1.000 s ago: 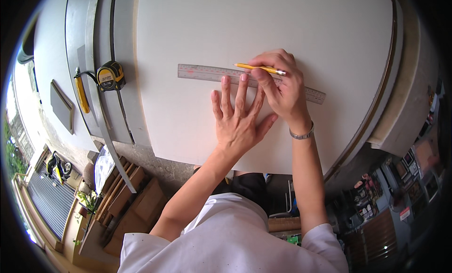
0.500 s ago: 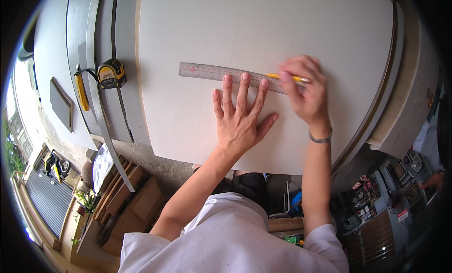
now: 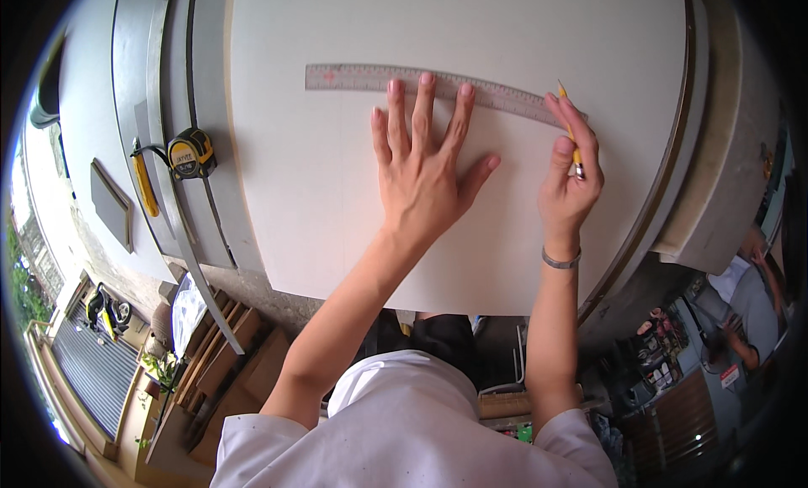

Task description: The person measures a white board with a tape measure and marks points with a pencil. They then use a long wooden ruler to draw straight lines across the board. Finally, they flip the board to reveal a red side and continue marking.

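Observation:
A clear plastic ruler (image 3: 362,77) lies crosswise on a large white board (image 3: 337,202). My left hand (image 3: 425,168) is spread flat, several fingertips pressing on the ruler's middle and the thumb resting out to the right. Near the ruler's right end, my right hand (image 3: 571,172) is closed round a yellow pencil (image 3: 576,155). The pencil's sharpened tip points away from me, just above the ruler's far edge, and its eraser end shows beneath the fingers. Part of the ruler's right end is hidden behind that hand.
Left of the board lie a black-and-yellow tape measure (image 3: 192,154), a yellow utility knife (image 3: 145,185) and a long metal strip (image 3: 198,273). A grey angular offcut (image 3: 111,206) sits farther left. Wooden boards (image 3: 223,345) stand below. Another person (image 3: 745,294) is at the far right.
The ruler and my left hand have shifted away from me. My right hand has moved from beside the left fingers toward the ruler's right end, the pencil turning to point away.

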A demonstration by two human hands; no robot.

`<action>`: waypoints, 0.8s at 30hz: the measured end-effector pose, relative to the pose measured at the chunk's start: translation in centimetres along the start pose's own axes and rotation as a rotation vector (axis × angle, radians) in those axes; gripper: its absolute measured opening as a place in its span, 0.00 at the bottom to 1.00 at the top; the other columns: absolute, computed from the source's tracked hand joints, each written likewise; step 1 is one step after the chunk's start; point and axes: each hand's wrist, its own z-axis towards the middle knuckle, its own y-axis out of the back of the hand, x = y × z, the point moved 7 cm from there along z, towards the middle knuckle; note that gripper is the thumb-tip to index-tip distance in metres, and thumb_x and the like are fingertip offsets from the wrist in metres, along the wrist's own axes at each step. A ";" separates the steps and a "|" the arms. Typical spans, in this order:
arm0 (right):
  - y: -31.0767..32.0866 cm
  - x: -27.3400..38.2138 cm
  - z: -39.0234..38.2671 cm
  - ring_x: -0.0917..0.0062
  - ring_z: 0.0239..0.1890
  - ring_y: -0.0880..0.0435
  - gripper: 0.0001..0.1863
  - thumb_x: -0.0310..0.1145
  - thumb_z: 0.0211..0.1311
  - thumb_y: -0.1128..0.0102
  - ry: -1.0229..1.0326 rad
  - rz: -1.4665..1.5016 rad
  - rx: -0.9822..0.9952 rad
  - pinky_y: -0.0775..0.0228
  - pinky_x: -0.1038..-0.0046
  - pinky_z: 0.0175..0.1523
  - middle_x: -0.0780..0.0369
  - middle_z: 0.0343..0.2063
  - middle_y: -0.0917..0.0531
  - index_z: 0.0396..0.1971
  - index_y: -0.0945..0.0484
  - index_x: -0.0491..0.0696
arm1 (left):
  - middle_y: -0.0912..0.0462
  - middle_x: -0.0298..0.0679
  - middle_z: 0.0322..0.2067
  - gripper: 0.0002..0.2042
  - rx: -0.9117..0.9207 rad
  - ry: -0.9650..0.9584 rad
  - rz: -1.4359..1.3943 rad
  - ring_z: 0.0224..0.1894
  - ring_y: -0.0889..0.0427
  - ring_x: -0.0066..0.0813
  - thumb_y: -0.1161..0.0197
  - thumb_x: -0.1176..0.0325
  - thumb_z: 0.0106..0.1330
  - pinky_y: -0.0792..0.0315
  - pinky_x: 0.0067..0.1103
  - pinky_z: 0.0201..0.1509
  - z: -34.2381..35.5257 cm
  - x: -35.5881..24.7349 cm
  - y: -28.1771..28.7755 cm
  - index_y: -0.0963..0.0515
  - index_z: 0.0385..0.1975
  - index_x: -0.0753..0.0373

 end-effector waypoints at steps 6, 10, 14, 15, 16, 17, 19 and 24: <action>-1.1 -0.7 0.7 0.68 0.59 0.18 0.16 0.35 0.79 0.48 0.034 -0.162 0.016 0.32 0.65 0.66 0.62 0.55 0.14 0.58 0.20 0.45 | 0.49 0.49 0.77 0.41 -0.017 -0.013 0.052 0.79 0.55 0.60 0.36 0.38 0.64 0.57 0.53 0.77 2.5 -0.1 -0.1 0.40 0.77 0.44; -1.3 -0.4 0.8 0.67 0.61 0.19 0.19 0.38 0.82 0.54 0.081 -0.245 0.059 0.29 0.67 0.64 0.60 0.56 0.15 0.61 0.22 0.44 | 0.49 0.49 0.78 0.41 -0.014 -0.005 0.060 0.79 0.55 0.59 0.38 0.38 0.65 0.57 0.53 0.77 2.5 -0.1 -0.1 0.40 0.77 0.44; -1.5 -0.4 1.0 0.66 0.61 0.19 0.19 0.37 0.81 0.54 0.091 -0.234 0.054 0.29 0.66 0.65 0.59 0.56 0.16 0.61 0.22 0.44 | 0.50 0.49 0.78 0.41 -0.007 0.003 0.062 0.79 0.56 0.58 0.39 0.37 0.66 0.57 0.54 0.77 2.6 -0.1 -0.1 0.42 0.77 0.43; -1.5 -0.4 1.0 0.66 0.61 0.19 0.19 0.37 0.81 0.54 0.091 -0.237 0.055 0.29 0.66 0.65 0.59 0.57 0.16 0.61 0.22 0.44 | 0.50 0.48 0.78 0.41 -0.007 0.004 0.053 0.80 0.56 0.58 0.39 0.37 0.66 0.57 0.54 0.77 2.7 -0.1 -0.1 0.42 0.78 0.43; -1.5 -0.5 1.1 0.66 0.61 0.19 0.19 0.37 0.81 0.54 0.091 -0.241 0.055 0.29 0.66 0.65 0.59 0.57 0.16 0.60 0.22 0.44 | 0.49 0.49 0.77 0.41 -0.012 0.003 0.064 0.79 0.55 0.59 0.39 0.36 0.66 0.57 0.55 0.77 2.7 -0.1 -0.1 0.41 0.77 0.43; -1.6 -0.5 1.1 0.65 0.62 0.19 0.19 0.36 0.81 0.54 0.090 -0.243 0.057 0.29 0.66 0.65 0.59 0.57 0.16 0.60 0.22 0.44 | 0.47 0.50 0.77 0.41 -0.017 0.002 0.065 0.79 0.55 0.59 0.39 0.36 0.65 0.56 0.55 0.76 2.7 -0.1 -0.1 0.40 0.77 0.43; -1.6 -0.5 1.1 0.65 0.62 0.19 0.19 0.36 0.81 0.54 0.090 -0.248 0.059 0.29 0.65 0.65 0.59 0.57 0.16 0.60 0.22 0.44 | 0.46 0.51 0.76 0.41 -0.020 0.003 0.067 0.79 0.54 0.60 0.39 0.35 0.65 0.56 0.56 0.76 2.8 -0.1 -0.1 0.39 0.76 0.43; -1.6 -0.5 1.1 0.68 0.63 0.19 0.16 0.34 0.79 0.49 0.069 -0.246 0.052 0.34 0.60 0.70 0.64 0.58 0.16 0.60 0.22 0.47 | 0.47 0.51 0.77 0.41 0.005 0.018 0.064 0.79 0.55 0.60 0.39 0.35 0.65 0.57 0.56 0.76 2.8 -0.1 -0.2 0.40 0.77 0.43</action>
